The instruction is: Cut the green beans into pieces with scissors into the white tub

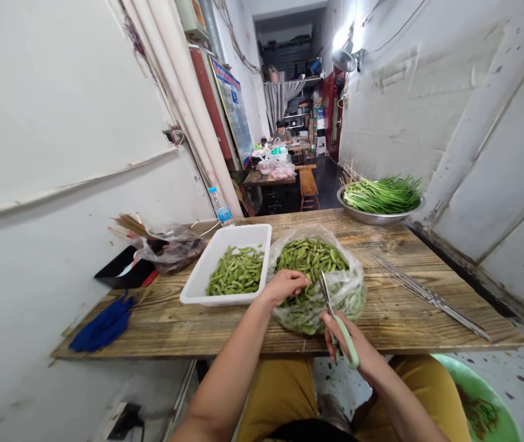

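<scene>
A clear plastic bag [354,291] full of green edamame pods [310,255] stands open in front of me on the wooden table. My left hand [288,286] reaches over the bag's left side with its fingers pinched together at the pods; what sits between the fingertips is too small to make out. In my right hand [342,337] is a pair of scissors [347,344] with pale green handles, blades pointing up and away over the bag's near edge. Left of the bag, a white plastic tub [188,293] holds more pods.
Metal skewers [432,296] lie at the right, beyond them a steel bowl [377,217] of green chives. At left are a blue cloth [102,325], a black tray [119,270] and a water bottle [221,209]. A green basin [487,399] stands on the floor. Another person sits far back.
</scene>
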The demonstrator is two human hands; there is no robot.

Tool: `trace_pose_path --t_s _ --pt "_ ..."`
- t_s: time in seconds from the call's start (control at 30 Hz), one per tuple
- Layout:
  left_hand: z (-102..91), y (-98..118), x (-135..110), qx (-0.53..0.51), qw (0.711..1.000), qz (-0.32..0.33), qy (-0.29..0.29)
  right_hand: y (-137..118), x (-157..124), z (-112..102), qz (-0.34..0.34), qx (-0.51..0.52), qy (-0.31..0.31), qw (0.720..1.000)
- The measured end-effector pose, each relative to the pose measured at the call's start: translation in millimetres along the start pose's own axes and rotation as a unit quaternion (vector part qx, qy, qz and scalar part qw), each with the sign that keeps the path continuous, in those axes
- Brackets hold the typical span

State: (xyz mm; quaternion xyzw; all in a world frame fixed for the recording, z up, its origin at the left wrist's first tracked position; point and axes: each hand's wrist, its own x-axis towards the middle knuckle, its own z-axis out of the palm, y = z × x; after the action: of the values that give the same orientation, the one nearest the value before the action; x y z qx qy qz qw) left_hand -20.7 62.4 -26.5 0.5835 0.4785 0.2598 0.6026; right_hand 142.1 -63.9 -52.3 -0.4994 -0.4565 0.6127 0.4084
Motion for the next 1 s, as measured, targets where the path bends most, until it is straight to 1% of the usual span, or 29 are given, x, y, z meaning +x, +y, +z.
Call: trace_pose_path --t_s 0.1,0.17,0.2,0.27,0.33,0.43,0.5,0.63,0.8,0.9,0.93,1.0 --pt "-2.2 4 -14 -0.073 0.996 -0.014 -0.045 -2 4 0 -0.023 -0.049 -0.017 0.998" --pt "-3.4 6 -19 -0.088 0.994 -0.010 -0.065 -1 6 0 -0.034 -0.077 -0.028 0.996" --pt "-3.7 7 -20 -0.084 0.994 -0.005 -0.065 -1 6 0 -0.036 -0.091 -0.030 0.995" --pt "-2.9 8 -22 -0.067 0.997 0.006 -0.042 0 7 -1 -0.039 -0.116 -0.027 0.992" --pt "0.3 7 -24 -0.048 0.998 0.031 0.002 1 7 -1 -0.043 -0.135 -0.024 0.990" --pt "7.6 7 -26 -0.009 0.996 0.067 0.064 1 7 -2 -0.045 -0.143 -0.022 0.988" --pt "11.6 7 -27 0.026 0.992 0.078 0.094 0 7 -2 -0.043 -0.141 -0.021 0.989" --pt "14.2 10 -29 0.074 0.987 0.077 0.124 -3 7 -2 -0.047 -0.142 -0.020 0.989" --pt "14.3 8 -30 0.091 0.985 0.075 0.126 -4 6 -3 -0.045 -0.120 -0.016 0.992" --pt "15.1 4 -28 0.052 0.988 0.078 0.121 -2 7 -3 -0.018 -0.103 -0.006 0.994" --pt "15.4 2 -27 0.020 0.990 0.073 0.122 -1 7 -3 -0.008 -0.096 -0.005 0.995" --pt "15.7 -1 -25 -0.080 0.989 0.049 0.116 -1 7 -2 0.002 -0.073 -0.007 0.997"
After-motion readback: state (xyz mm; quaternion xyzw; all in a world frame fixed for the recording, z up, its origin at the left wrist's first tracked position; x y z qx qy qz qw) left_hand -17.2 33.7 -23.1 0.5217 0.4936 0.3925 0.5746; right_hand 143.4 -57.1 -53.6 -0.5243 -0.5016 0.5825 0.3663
